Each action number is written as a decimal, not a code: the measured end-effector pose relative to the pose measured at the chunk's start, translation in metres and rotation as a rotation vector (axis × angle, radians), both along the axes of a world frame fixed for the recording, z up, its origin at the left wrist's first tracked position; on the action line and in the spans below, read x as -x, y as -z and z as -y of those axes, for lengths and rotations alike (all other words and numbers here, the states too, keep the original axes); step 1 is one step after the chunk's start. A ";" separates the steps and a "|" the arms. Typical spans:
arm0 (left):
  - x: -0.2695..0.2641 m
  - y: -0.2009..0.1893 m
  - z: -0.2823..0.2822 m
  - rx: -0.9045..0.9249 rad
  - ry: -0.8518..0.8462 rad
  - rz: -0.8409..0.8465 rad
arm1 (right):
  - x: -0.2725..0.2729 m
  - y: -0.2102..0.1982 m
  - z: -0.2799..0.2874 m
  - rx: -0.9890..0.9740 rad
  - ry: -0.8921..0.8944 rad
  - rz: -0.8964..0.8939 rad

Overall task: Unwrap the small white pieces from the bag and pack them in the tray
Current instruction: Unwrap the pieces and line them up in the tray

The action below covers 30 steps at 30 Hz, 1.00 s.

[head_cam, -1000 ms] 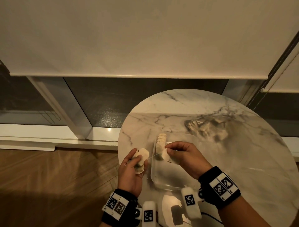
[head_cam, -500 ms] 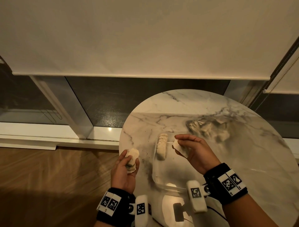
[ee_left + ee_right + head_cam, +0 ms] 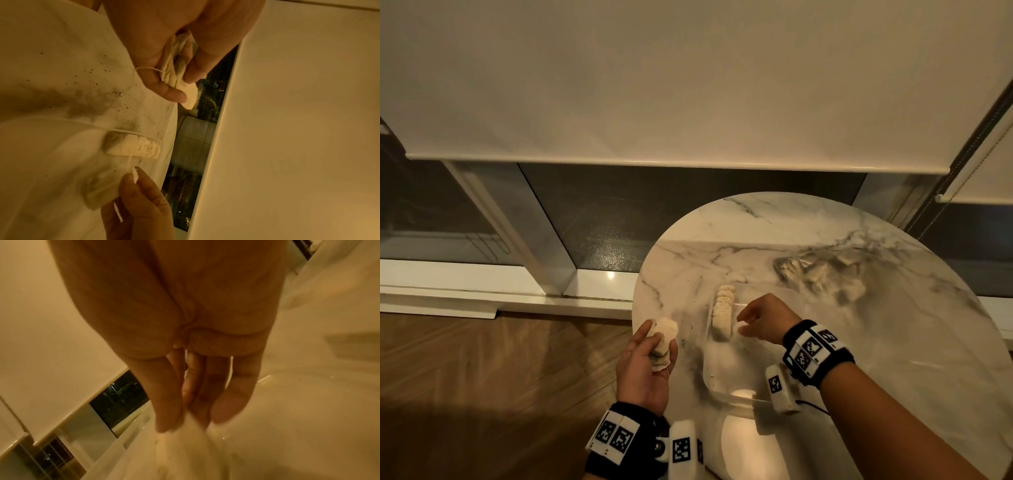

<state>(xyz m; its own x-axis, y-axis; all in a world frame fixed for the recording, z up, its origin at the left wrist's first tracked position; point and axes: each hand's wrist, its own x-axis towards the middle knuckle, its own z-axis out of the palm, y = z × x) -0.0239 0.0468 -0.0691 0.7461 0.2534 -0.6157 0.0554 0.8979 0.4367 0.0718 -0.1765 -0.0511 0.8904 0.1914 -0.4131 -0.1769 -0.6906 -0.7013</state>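
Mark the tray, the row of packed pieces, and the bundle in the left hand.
tray [image 3: 736, 394], head view, clear near rim.
row of pieces [image 3: 723, 308], head view, middle of the row.
bundle [image 3: 665, 334], head view, top white piece above the left hand's fingers.

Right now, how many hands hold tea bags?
2. The left hand grips a small stack of tea bags at the table's left edge; the right hand pinches one over the clear tray, beside the packed row.

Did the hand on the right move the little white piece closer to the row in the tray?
Yes. The right hand brought its white piece down and leftward, beside the row of pieces in the clear tray.
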 end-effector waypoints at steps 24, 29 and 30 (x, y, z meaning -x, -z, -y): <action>0.008 -0.001 -0.013 -0.092 0.032 -0.007 | -0.034 0.018 -0.033 -0.048 0.056 -0.233; 0.009 -0.002 -0.013 -0.088 0.023 -0.005 | -0.035 0.019 -0.033 -0.042 0.047 -0.262; 0.009 -0.002 -0.014 -0.093 0.024 -0.005 | -0.035 0.020 -0.032 -0.047 0.051 -0.268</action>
